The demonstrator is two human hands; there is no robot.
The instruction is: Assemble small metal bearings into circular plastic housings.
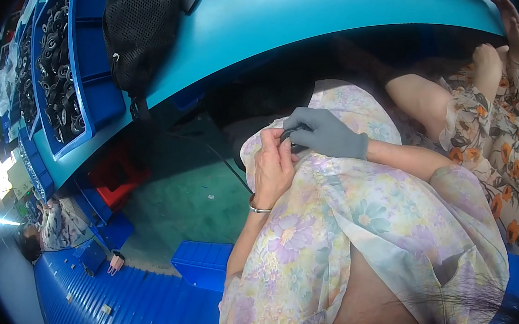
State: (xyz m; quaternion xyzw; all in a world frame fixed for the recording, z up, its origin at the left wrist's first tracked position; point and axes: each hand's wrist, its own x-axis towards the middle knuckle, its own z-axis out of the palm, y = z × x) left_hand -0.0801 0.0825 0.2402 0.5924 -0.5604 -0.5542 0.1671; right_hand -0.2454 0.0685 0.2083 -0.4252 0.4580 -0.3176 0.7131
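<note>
My left hand (272, 164), bare with a bracelet at the wrist, is closed with its fingertips pinched together above my lap. My right hand (329, 134) wears a grey glove and meets it, fingers curled against the left fingertips. Between them shows a small black curved part (286, 136), mostly hidden by the fingers, so its full shape cannot be made out. Both hands appear to grip it. Beneath them lies the pale floral cloth (355, 111) of my clothing.
A turquoise table (319, 4) curves ahead, with a black mesh bag (142, 35) on it. Blue bins (79, 86) at left hold many black ring-like parts (60, 82). A red stool (115, 177) and blue crate (200, 263) stand lower. Another person (497, 137) sits close at right.
</note>
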